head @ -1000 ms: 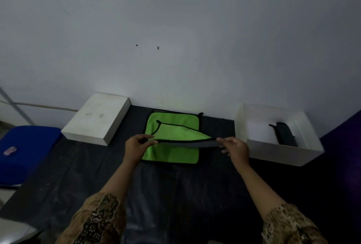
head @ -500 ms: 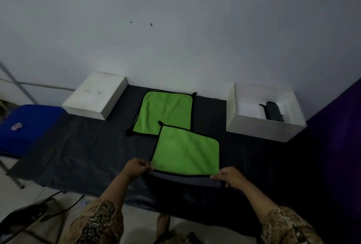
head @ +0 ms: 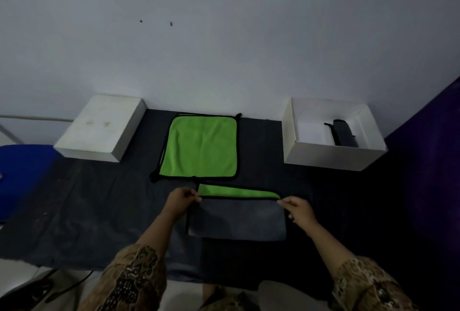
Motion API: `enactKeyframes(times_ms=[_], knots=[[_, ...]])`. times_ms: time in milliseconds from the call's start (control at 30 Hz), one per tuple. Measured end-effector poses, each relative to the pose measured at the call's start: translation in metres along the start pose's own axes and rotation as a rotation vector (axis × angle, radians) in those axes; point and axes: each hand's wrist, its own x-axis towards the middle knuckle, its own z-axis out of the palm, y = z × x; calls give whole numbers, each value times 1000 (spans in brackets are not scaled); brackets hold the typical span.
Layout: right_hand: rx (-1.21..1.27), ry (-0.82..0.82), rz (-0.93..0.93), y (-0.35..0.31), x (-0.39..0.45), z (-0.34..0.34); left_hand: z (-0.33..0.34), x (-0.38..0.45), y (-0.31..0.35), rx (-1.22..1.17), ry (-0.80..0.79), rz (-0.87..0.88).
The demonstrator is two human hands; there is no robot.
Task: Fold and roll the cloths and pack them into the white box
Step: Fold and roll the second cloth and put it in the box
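Note:
A cloth with a green face and a grey back (head: pixel 236 218) lies on the dark table, its near part folded away from me so the grey side covers most of it and a green strip shows beyond. My left hand (head: pixel 180 198) pinches the folded edge's left corner. My right hand (head: pixel 297 207) pinches its right corner. A second green cloth (head: pixel 199 146) lies flat farther back. The open white box (head: pixel 326 156) stands at the back right with a dark rolled cloth (head: pixel 344 134) inside.
A white box lid (head: pixel 99 129) lies upside down at the back left against the wall. A blue seat (head: pixel 22 174) stands left of the table. The dark table cover (head: pixel 87 211) ends near my body, with floor below.
My hands drew one green cloth off the pile toward me, laid it flat, then folded its near edge away from me, grey side up.

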Motion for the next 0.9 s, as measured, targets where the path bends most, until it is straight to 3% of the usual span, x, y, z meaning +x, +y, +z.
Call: enactKeyframes(times_ms=[233,400,467,567,633,733,800,900], knots=[[46,185,63,5,24,16,11,47,8,-26,14,46],[15,225,116,5,34,19,19,66,6,36,-8,70],[-22,273,109,3,32,20,21,68,5,204,116,159],[-268,418,-22,6,22,33,29,57,3,374,304,310],[-439,418,-169,10,13,51,40,43,0,429,241,467],[-722,246,-356,22,2,78,60,24,-11,584,42,614],[-888,134,-395,30,-5,92,67,14,-21,671,-56,563],[-1009,94,-342,37,-8,100,70,7,-32,711,-95,435]])
